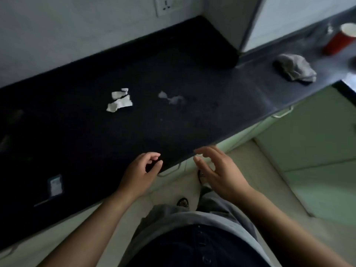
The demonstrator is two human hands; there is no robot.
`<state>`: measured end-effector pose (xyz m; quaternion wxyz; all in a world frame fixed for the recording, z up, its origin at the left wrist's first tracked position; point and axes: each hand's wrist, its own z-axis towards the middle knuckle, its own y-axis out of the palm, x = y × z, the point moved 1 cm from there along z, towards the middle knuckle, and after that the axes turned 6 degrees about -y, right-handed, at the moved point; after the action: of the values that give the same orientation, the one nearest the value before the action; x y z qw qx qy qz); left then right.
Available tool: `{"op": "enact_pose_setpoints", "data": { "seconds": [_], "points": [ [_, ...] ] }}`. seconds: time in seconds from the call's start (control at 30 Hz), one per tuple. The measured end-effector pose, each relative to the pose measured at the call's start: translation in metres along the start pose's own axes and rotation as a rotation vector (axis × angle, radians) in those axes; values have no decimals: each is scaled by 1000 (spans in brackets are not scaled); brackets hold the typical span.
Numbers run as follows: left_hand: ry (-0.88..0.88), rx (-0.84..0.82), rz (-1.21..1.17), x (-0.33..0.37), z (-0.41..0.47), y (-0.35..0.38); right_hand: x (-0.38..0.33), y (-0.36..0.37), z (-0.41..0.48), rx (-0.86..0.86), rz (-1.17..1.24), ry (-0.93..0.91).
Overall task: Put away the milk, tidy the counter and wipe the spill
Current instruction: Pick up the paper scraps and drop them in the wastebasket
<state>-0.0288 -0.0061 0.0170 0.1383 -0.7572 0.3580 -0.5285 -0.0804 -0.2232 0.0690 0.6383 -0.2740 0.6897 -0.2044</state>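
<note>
A small whitish spill [171,98] lies in the middle of the black counter [96,143]. To its left rest crumpled white paper scraps [119,100]. A crumpled grey cloth [295,68] sits on the counter's right stretch. My left hand [141,173] hovers over the counter's front edge, fingers loosely curled, holding nothing. My right hand [217,170] floats just past the edge, fingers spread and empty. No milk container is in sight.
A red cup [340,39] stands at the far right of the counter. A small blue-white packet [55,185] lies near the front left edge. A wall socket [167,5] sits above the back wall. Pale green cabinet doors with a handle [169,171] run below the counter.
</note>
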Motion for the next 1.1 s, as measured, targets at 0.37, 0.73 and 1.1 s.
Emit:
{"op": "enact_pose_setpoints", "data": {
  "seconds": [0.37, 0.73, 1.1],
  "points": [
    [-278, 546, 240, -38, 101, -26, 12, 11, 188, -465, -32, -299],
    [-536, 702, 383, -84, 148, -34, -4, 85, 293, -515, -54, -503],
    [-567, 707, 413, -86, 151, -36, -21, 154, 383, -435, -371, -621]
  ]
}}
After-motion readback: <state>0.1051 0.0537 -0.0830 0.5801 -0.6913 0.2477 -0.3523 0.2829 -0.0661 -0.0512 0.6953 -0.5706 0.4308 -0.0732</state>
